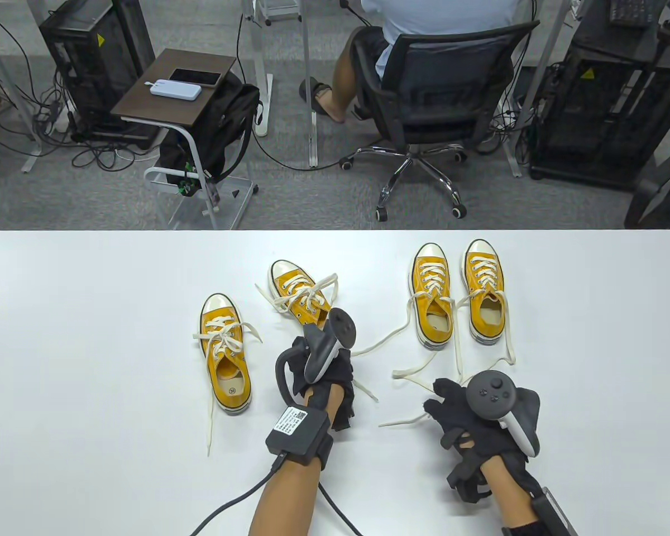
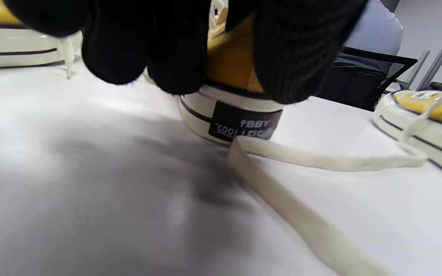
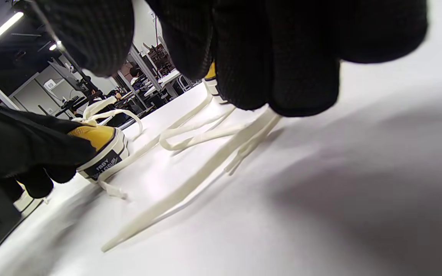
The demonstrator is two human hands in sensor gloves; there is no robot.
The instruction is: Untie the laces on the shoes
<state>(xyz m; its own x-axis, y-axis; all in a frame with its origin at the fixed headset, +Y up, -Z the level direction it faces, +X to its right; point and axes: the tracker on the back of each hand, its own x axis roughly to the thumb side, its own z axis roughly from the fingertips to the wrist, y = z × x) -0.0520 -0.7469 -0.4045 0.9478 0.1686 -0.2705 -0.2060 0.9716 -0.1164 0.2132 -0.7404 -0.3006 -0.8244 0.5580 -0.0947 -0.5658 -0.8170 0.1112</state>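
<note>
Four yellow shoes sit on the white surface (image 1: 89,335). Take the tilted shoe (image 1: 298,296) in the middle as the landmark. To its left and a bit nearer the person is the left shoe (image 1: 225,357), with its bow tied and one lace end trailing toward the person. To its right, well apart, stand the third shoe (image 1: 431,298) and the far right shoe (image 1: 484,290), side by side, with their laces loose and spread over the surface. One long loose lace (image 1: 385,338) runs from the third shoe toward the tilted shoe's heel. Beyond the surface are a person on an office chair (image 1: 435,106) and a small side table (image 1: 173,89) with a phone on it. The left hand (image 1: 326,374) is at the heel of the tilted shoe, and its tracker hides part of that shoe from above. In the left wrist view its fingers (image 2: 175,46) curl around the heel (image 2: 236,119), so this grip holds the tilted shoe. The right hand (image 1: 469,413) is to the right of the tilted shoe, nearer the person. Its fingertips (image 3: 301,76) bunch together right at a loose lace end (image 1: 402,420); I cannot tell if that grip pinches it.
</note>
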